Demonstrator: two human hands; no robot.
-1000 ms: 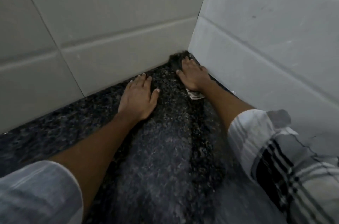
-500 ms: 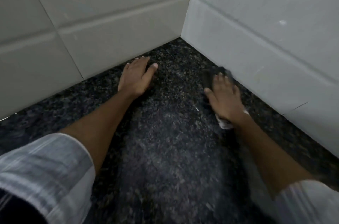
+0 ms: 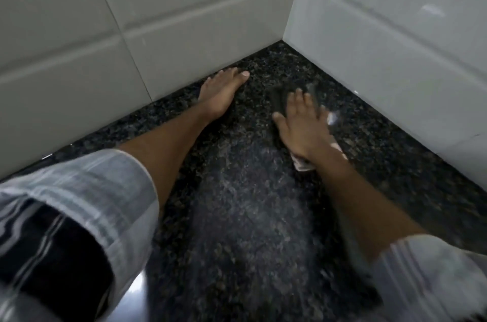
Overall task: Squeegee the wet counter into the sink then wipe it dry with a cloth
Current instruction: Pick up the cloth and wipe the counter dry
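The dark speckled granite counter (image 3: 250, 211) fills the lower view and runs into a tiled corner. My right hand (image 3: 303, 124) lies flat, fingers spread, pressing a dark cloth (image 3: 278, 100) onto the counter; a pale edge of the cloth shows under my wrist. Most of the cloth is hidden beneath the palm. My left hand (image 3: 220, 92) rests flat on the counter by the back wall, holding nothing. No squeegee or sink is in view.
Pale tiled walls stand close: the back wall (image 3: 158, 18) on the left and the side wall (image 3: 395, 32) on the right, meeting in a corner (image 3: 283, 41) just beyond my hands. Striped shirt sleeves cover my upper arms.
My right hand has drawn the cloth out of the corner toward me along the side wall. The left hand stayed planted by the back wall.
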